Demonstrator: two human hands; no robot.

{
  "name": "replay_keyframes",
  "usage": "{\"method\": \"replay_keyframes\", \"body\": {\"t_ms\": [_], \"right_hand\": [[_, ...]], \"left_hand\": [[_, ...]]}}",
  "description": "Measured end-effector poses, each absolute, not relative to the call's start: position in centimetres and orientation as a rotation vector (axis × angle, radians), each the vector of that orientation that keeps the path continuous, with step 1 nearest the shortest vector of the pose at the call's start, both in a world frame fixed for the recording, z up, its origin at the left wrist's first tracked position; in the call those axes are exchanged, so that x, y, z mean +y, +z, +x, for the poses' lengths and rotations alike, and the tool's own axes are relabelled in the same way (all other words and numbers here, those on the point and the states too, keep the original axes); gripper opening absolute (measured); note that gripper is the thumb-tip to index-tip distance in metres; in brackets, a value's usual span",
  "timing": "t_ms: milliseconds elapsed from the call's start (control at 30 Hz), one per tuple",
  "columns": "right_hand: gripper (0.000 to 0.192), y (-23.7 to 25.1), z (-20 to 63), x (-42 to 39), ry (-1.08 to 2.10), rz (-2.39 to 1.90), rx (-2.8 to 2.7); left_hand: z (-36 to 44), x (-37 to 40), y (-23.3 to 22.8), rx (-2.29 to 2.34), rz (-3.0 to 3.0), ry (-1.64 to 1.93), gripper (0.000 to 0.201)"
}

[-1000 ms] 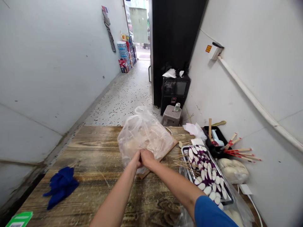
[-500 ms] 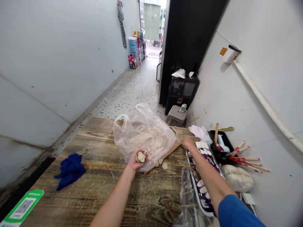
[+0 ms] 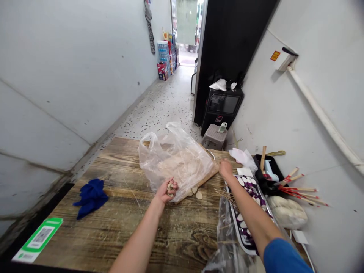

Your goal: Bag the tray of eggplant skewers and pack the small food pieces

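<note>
Left grip: the left hand [image 3: 167, 188] was curled around a small stack of pale round slices [image 3: 170, 186]; their number in the hand could not be told.
Slices outside the grip: two loose slices [image 3: 197, 192] lay on the desk [image 3: 119, 227], just to the right of the left hand, at the edge of the board.
Bag: one clear plastic bag [image 3: 178, 161] sat just beyond the left hand, touching it, with pale contents too blurred to count.
Board: one wooden cutting board [image 3: 209, 175] lay under the bag, its corner between the two hands.
Right grip: the right hand [image 3: 226, 169] was over the far end of the tray, fingers bent; whether it pinched anything could not be told.
Tray: one metal tray [image 3: 246, 248] ran under the right forearm, loaded with white and purple skewered pieces, too many to count.
Skewers: a loose bundle of bare bamboo skewers [image 3: 224, 194] lay between the hands, just left of the tray.
Further left: one blue cloth [image 3: 91, 193] lay well to the left of the left hand, and one green-edged card [image 3: 38, 239] beyond it at the desk's near corner.
</note>
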State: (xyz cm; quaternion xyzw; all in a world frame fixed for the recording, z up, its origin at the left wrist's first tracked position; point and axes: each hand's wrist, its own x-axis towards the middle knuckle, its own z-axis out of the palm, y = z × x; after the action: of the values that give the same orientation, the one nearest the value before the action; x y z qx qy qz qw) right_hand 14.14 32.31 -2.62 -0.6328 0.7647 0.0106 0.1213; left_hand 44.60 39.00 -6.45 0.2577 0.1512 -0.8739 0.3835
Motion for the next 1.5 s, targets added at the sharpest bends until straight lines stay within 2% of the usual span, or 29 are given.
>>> {"method": "replay_keyframes", "body": {"t_ms": [133,267,333,533,633,800,967,1167,1300,1400,1500], "right_hand": [[0.024,-3.9,19.9,38.8,-0.157,-1.883,1.977],[0.046,-7.5,26.0,44.0,-0.288,-1.773,2.011],[0.051,-9.0,27.4,44.7,-0.359,-1.722,2.041],[0.02,-11.1,25.9,44.6,-0.425,-1.692,1.987],[0.017,-11.3,24.7,45.5,-0.377,-1.688,1.984],[0.034,-10.9,26.2,47.0,-0.296,-1.753,1.984],[0.022,-10.0,27.4,47.9,-0.233,-1.822,1.912],[0.026,-7.3,27.9,51.0,-0.305,-1.93,1.697],[0.039,-5.6,29.6,53.0,-0.291,-1.976,1.628],[0.053,-4.4,30.1,53.1,-0.31,-1.927,1.685],[0.059,-3.3,29.5,52.3,-0.352,-1.85,1.709]], "left_hand": [[44.0,40.2,-5.8,0.331,0.651,-2.251,0.03],[43.9,42.4,-6.2,0.191,0.715,-2.391,0.023],[44.0,43.3,-6.7,0.131,0.813,-2.393,0.021],[44.0,45.2,-6.5,-0.042,1.017,-2.307,0.018],[43.3,47.1,-5.8,-0.288,1.084,-2.401,0.022],[41.8,50.3,-6.7,-0.349,1.167,-2.458,0.025],[42.5,51.3,-8.7,-0.081,1.253,-2.429,0.021],[42.1,51.1,-9.3,0.267,1.146,-2.425,0.026],[40.1,50.6,-9.3,0.379,1.01,-2.363,0.026],[38.8,50.3,-8.9,0.369,0.931,-2.341,0.033],[38.5,50.1,-8.4,0.297,0.907,-2.344,0.033]]}}
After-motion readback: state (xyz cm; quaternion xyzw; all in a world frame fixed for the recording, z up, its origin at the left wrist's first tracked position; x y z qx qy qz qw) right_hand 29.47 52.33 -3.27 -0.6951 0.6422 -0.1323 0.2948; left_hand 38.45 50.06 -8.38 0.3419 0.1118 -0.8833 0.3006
